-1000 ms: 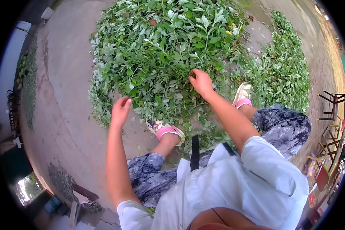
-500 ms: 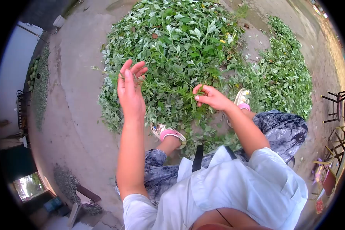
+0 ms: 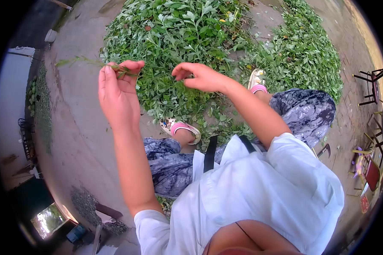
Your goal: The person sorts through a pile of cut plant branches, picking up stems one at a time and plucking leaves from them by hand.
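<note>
My left hand [image 3: 120, 91] is raised at the left edge of the large leafy pile [image 3: 178, 38], its fingers closed round a thin green stem [image 3: 87, 60] that points left over the concrete. My right hand [image 3: 200, 77] hovers over the pile's lower part, to the right of the left hand. Its fingers are curled, and whether anything lies between them is hidden. Leafy sprigs show between and below the two hands.
A second leafy pile [image 3: 302, 55] lies at the right. My sandals [image 3: 181, 128] stand at the near pile's lower edge. Dark-legged stools [image 3: 372, 87] are at the far right, a sickle-like tool [image 3: 324, 149] by my knee, and a white bucket [image 3: 50, 35] at upper left.
The left hand has moved left and closed on the stem, after being open-fingered. My right hand has moved up and left, away from the sprig it was pinching.
</note>
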### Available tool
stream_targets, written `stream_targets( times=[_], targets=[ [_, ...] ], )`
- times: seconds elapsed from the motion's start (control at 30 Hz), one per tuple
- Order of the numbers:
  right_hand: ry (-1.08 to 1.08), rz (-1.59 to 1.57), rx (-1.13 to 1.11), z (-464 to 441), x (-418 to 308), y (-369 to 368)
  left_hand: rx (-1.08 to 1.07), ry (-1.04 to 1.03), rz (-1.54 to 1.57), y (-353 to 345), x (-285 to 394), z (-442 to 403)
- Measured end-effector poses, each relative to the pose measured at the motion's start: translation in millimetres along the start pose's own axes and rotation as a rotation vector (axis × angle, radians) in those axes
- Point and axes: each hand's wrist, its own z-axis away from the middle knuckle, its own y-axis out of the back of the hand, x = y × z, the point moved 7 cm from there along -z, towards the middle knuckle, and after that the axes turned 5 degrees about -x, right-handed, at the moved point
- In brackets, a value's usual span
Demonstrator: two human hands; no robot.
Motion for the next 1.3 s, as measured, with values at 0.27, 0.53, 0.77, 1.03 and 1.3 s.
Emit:
stream_targets(
  times=[0.27,0.53,0.77,1.03,1.3],
  targets=[
    [0.245,0.040,-0.080,-26.7,-80.2,-13.1,0.086,-0.040,0.199,-37.4,-5.2,-9.2],
    [0.201,0.281,-0.037,-8.9,-3.9,-41.8,0.190,-0.197,0.068,11.6,75.9,-20.6],
    [-0.016,-0.020,-0.285,7.7,45.3,-50.2,0.378,-0.237,0.074,86.8,80.0,-29.6],
    [-0.176,-0.894,-0.053,35.6,57.2,-40.3,0.588,-0.108,-0.227,124.6,75.2,-22.9],
    [-0.090,-1.126,0.052,21.6,24.6,-31.0,-0.450,0.650,-0.352,-2.3,-109.8,82.4]
  ],
)
